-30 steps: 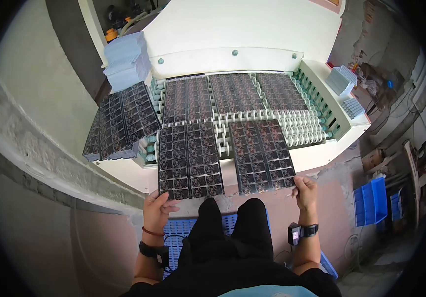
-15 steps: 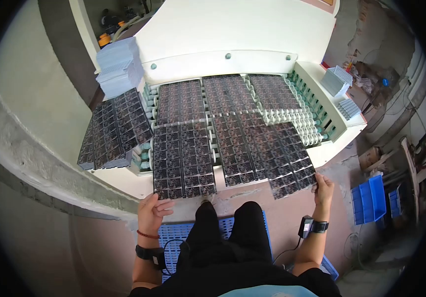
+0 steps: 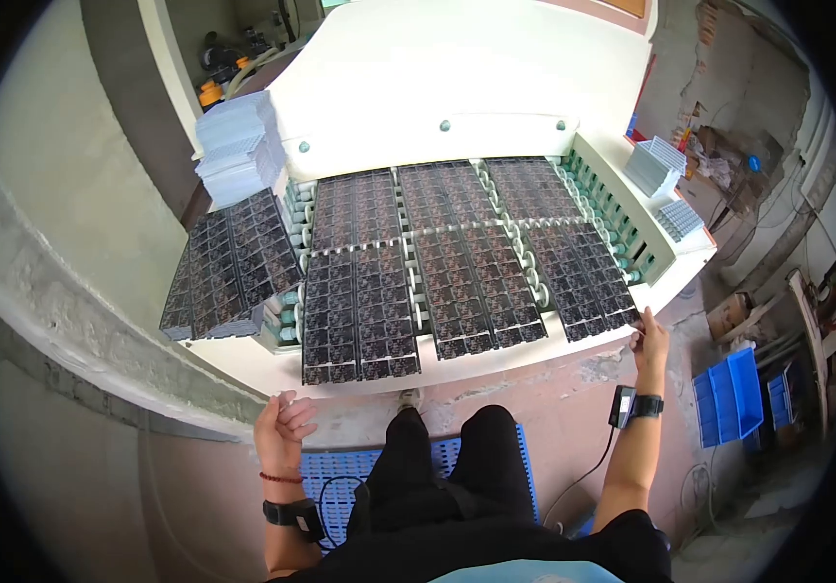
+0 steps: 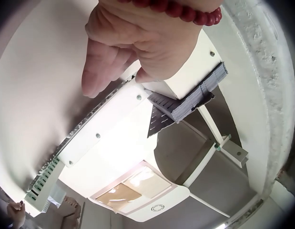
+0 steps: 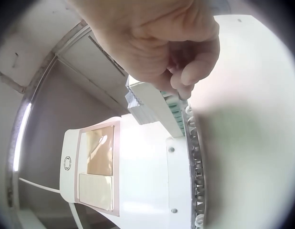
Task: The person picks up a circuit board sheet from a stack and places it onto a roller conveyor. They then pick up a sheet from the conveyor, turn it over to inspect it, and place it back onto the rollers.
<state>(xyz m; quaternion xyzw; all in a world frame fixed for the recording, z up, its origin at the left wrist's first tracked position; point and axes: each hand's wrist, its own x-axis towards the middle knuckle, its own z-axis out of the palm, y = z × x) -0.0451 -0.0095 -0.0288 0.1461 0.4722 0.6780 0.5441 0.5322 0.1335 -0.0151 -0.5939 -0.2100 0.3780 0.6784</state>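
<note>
Dark circuit board panels lie in two rows on the white rollers of a machine. My right hand [image 3: 650,348] pinches the near right corner of the front right panel [image 3: 581,277], which lies over the rollers. In the right wrist view the fingertips of that hand [image 5: 161,47] meet at the roller edge. My left hand [image 3: 282,429], its fingers loosely bent and holding nothing, hovers just off the near left corner of the front left panel [image 3: 359,316]. Between these two rests the front middle panel [image 3: 479,291].
A stack of similar dark panels [image 3: 228,262] sits left of the rollers, with a pile of light blue sheets [image 3: 238,146] behind it. Light racks [image 3: 656,167] stand on the machine's right ledge. Blue bins [image 3: 729,398] are at the right, and a blue grid mat [image 3: 340,476] lies underfoot.
The right hand has carried the front right panel rightward and up onto the rollers, off the middle panel it overlapped. The left hand has come away from the front left panel.
</note>
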